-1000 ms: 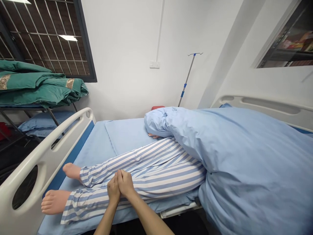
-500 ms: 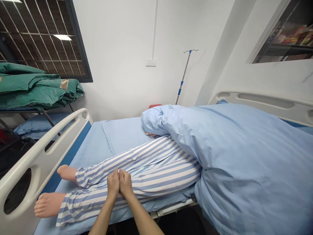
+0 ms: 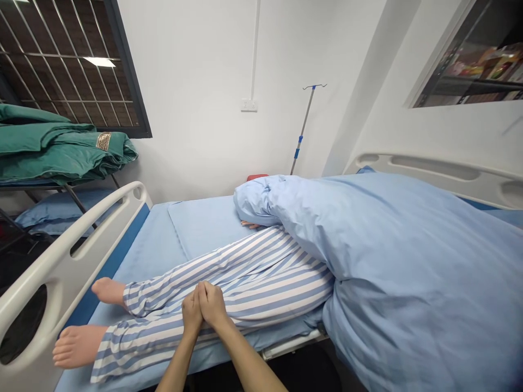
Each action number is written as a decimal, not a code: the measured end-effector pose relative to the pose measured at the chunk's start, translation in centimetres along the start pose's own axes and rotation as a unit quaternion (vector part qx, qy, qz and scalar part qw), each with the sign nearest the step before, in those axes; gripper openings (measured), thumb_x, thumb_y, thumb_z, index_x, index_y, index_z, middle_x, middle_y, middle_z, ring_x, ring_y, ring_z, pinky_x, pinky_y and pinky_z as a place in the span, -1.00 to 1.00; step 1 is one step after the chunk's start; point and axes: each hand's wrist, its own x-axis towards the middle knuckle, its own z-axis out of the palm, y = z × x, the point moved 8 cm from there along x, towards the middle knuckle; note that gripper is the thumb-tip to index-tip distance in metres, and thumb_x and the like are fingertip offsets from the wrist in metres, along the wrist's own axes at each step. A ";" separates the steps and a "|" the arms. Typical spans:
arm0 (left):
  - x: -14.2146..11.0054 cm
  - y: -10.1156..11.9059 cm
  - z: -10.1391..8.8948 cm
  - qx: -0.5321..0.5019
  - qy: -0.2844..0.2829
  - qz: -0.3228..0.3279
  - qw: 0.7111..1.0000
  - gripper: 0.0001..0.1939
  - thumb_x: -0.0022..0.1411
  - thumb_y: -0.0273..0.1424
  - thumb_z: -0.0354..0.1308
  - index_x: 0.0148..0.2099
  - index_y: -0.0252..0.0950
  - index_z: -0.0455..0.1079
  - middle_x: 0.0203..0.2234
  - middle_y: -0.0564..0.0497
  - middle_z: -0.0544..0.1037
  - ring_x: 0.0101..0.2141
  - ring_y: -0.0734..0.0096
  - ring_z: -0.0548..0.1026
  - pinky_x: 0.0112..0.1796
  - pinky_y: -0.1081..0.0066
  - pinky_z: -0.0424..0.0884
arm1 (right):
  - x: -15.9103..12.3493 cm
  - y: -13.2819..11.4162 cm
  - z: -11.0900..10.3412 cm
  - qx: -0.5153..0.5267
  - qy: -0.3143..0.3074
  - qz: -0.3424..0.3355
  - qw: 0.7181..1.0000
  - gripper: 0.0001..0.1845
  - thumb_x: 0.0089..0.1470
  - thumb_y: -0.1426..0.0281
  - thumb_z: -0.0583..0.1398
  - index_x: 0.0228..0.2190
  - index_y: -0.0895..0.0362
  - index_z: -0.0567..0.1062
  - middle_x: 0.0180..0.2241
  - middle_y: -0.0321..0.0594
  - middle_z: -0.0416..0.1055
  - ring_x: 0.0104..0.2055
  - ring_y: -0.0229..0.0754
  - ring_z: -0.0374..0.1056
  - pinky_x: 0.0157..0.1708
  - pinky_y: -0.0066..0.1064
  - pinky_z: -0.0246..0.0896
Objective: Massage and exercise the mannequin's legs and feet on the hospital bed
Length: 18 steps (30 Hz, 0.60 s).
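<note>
My left hand (image 3: pixel 192 311) and my right hand (image 3: pixel 211 305) are pressed palm to palm, fingertips up, over the lower legs of a lying figure in blue-and-white striped pyjama trousers (image 3: pixel 229 288). I cannot tell whether they touch the cloth. The smooth bare feet (image 3: pixel 77 345) point towards the near side rail. A light blue duvet (image 3: pixel 408 272) hides the figure's upper body and head. One bare hand of the figure (image 3: pixel 249 224) shows at the duvet's edge. It could be a manikin or a person.
The bed's white side rail (image 3: pixel 69 256) runs along the left, beside a light blue mattress sheet (image 3: pixel 204 228). An IV pole (image 3: pixel 304 122) stands behind the bed. Folded green blankets (image 3: pixel 53 152) lie on a metal rack by a barred window (image 3: pixel 69 60).
The whole room has drifted left in the view as the camera turned slightly. My hands stay pressed together, now lying a little further along the striped legs.
</note>
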 end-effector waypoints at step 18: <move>0.0 1.5 2.8 -0.095 -0.016 -0.041 0.995 -0.56 0.07 -0.08 -0.05 -0.69 -0.24 0.04 -0.78 0.13 0.15 -0.65 0.53 0.11 -0.58 0.46 0.09 | -0.4 4.3 -1.0 0.147 0.087 0.087 0.982 -0.53 0.18 0.18 -0.12 -0.65 0.11 0.23 -0.66 -0.32 0.22 -0.57 -0.28 0.13 -0.53 -0.47 -0.01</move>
